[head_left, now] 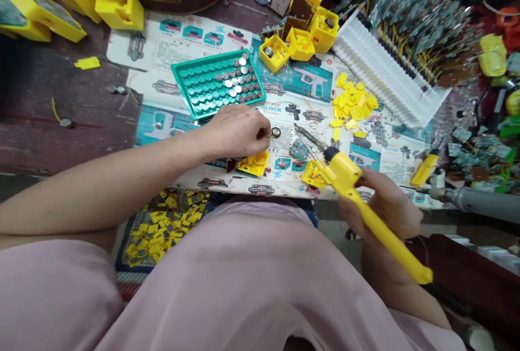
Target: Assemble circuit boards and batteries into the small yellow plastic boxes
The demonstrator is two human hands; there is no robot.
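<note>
My left hand (pixel 239 130) is closed in a pinch just in front of the green tray (pixel 184 91). A thin wire shows at its fingertips, beside a small round dark-and-silver part (pixel 276 132); the grip itself is mostly hidden. Below that hand lies a yellow plastic housing (pixel 255 164). My right hand (pixel 384 205) is wrapped round a yellow soldering gun (pixel 345 175), whose tip points toward the round part. Under the tip sit a small green circuit board (pixel 299 149) and another yellow housing (pixel 312 174), joined by thin wires. Silver discs fill part of the tray.
Yellow plastic pieces (pixel 353 102) lie heaped beyond the soldering gun. A white rack (pixel 377 72) of wired boards stands at the back right. Several open yellow cases (pixel 300 43) are behind the tray. A yellow-handled tool (pixel 426 168) lies right. Below the table edge is a bin of yellow parts (pixel 162 229).
</note>
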